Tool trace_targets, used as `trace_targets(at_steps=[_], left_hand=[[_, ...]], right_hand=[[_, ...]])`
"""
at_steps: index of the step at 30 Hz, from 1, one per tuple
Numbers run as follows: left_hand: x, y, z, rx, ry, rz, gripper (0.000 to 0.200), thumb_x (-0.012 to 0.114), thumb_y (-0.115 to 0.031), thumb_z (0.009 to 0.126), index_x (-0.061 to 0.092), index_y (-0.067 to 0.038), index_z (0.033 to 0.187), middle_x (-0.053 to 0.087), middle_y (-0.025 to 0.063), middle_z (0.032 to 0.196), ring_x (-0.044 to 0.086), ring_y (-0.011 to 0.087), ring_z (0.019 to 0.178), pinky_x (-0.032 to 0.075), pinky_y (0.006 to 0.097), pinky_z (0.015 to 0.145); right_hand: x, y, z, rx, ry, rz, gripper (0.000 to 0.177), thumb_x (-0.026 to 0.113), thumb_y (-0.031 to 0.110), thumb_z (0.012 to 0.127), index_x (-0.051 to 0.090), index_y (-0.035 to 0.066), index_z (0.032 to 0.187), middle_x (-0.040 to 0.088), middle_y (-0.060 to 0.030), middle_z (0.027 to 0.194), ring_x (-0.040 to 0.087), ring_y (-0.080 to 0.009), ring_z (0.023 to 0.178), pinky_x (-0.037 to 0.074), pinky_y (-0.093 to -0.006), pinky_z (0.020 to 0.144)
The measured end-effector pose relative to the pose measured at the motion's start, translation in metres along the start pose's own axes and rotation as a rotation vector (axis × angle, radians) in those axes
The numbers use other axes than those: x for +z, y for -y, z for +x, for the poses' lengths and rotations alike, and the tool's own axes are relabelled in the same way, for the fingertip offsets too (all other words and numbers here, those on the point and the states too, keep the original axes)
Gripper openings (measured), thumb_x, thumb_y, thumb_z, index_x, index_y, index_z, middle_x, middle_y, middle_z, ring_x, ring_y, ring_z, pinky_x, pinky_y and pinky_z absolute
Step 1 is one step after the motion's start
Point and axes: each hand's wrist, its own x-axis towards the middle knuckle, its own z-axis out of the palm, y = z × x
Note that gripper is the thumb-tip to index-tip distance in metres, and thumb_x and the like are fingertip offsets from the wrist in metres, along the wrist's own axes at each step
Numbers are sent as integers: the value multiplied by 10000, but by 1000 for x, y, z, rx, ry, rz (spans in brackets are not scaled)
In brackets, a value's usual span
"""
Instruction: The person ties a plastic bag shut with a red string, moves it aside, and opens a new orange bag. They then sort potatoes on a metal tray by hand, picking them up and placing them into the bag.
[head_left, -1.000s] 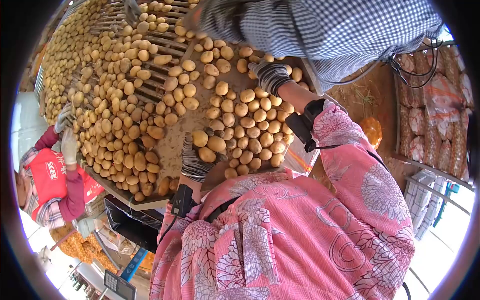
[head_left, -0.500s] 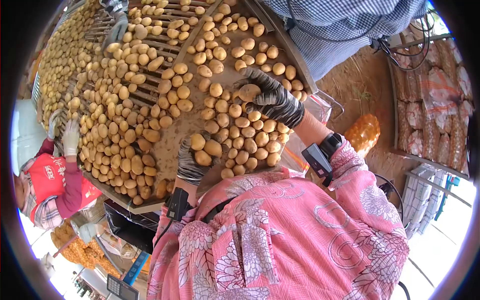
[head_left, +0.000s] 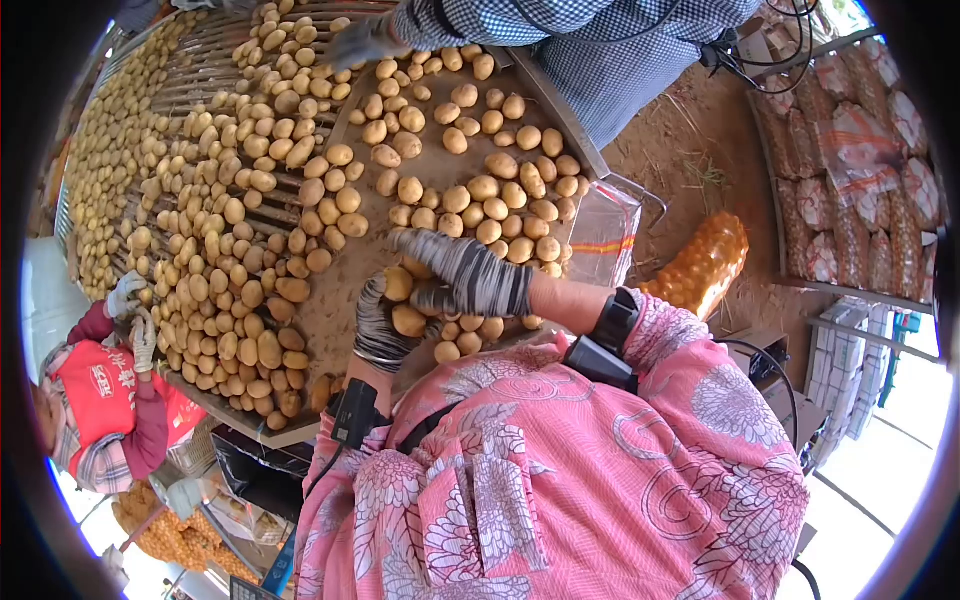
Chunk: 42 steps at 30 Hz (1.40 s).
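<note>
My left hand (head_left: 380,330), in a grey striped glove, is closed round a few potatoes (head_left: 407,320) low over the metal table (head_left: 340,280). Just to its right, my right hand (head_left: 465,272) in a matching glove reaches across, palm down, with its fingers pointing left over the held potatoes. Whatever lies under its palm is hidden. Loose potatoes (head_left: 495,208) spread beyond and below my right hand, and a large heap (head_left: 230,260) covers the slatted part at the left.
Opposite, a person in a checked garment (head_left: 600,70) reaches a gloved hand (head_left: 365,42) over the slats. Another person in a red apron (head_left: 100,385) works at the left. A filled net bag (head_left: 703,262) and stacked sacks (head_left: 860,190) are at the right.
My right hand has moved left and down to my left hand; the potato it held no longer shows. The opposite person's hand has moved right, and the red-aproned person's hands have shifted.
</note>
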Motion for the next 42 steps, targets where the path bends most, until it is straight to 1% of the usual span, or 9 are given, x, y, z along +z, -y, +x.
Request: trace_targets(at_steps=[2,6,11,23,27,31,34,37,42], left_hand=[[-17,0,5,-12,276,-108,670,560,-465,755,415,-27,1240,483,156,1205,498,311,1094,430,448,930],[-32,3,-3,59,43,-20,669,500,-556,752,458,-78,1218,547,97,1129,569,274,954,498,437,719],[-30,-3,-7,74,301,-269,647,477,-474,805,400,-24,1264,446,169,1264,473,315,1136,415,429,954],[-36,-2,-13,240,266,-337,777,503,-607,758,392,-30,1266,433,164,1265,447,327,1151,381,521,961],[-39,2,-31,313,150,-447,771,368,-603,794,317,-58,1336,354,200,1346,378,364,1219,354,611,935],[-61,10,-70,500,357,-397,851,443,-681,723,371,-61,1301,383,181,1331,418,328,1181,385,528,949],[-103,14,-125,668,-66,-555,686,542,-526,730,423,-83,1240,447,114,1249,464,260,1098,420,438,899],[-109,26,-187,992,-145,-645,501,688,-263,686,485,-88,1110,523,43,1043,529,129,857,499,281,726],[-265,60,-322,1185,18,-1035,709,555,-425,781,341,7,1300,433,145,1288,381,303,1218,308,436,1038]], right_hand=[[2,-4,-1,-10,18,-3,641,653,156,763,353,59,1320,529,-169,1168,517,-284,1088,400,-337,931],[-27,-50,2,-168,-55,-203,558,660,187,753,445,45,1248,501,-142,1209,486,-271,1126,398,-350,946],[-85,-129,11,439,-124,-965,446,537,145,768,466,105,1206,565,-156,1070,591,-317,916,496,-416,722],[-17,-29,15,270,97,350,369,655,108,737,544,6,1074,633,-73,793,601,-135,759,483,-268,674],[19,19,27,169,255,-206,508,615,315,813,455,54,1219,605,-153,962,604,-286,894,469,-339,766],[27,26,33,126,257,-84,487,629,232,796,459,55,1216,609,-112,936,600,-231,878,475,-329,748],[16,-4,44,261,168,289,404,616,119,778,505,56,1161,621,-103,876,605,-211,811,485,-320,703],[-22,-56,38,139,-56,-568,341,610,116,760,555,64,1093,632,-167,890,604,-324,841,484,-371,755],[-45,-88,26,385,-59,-907,370,603,257,795,555,77,1114,549,-160,1133,526,-316,1046,431,-371,877]])
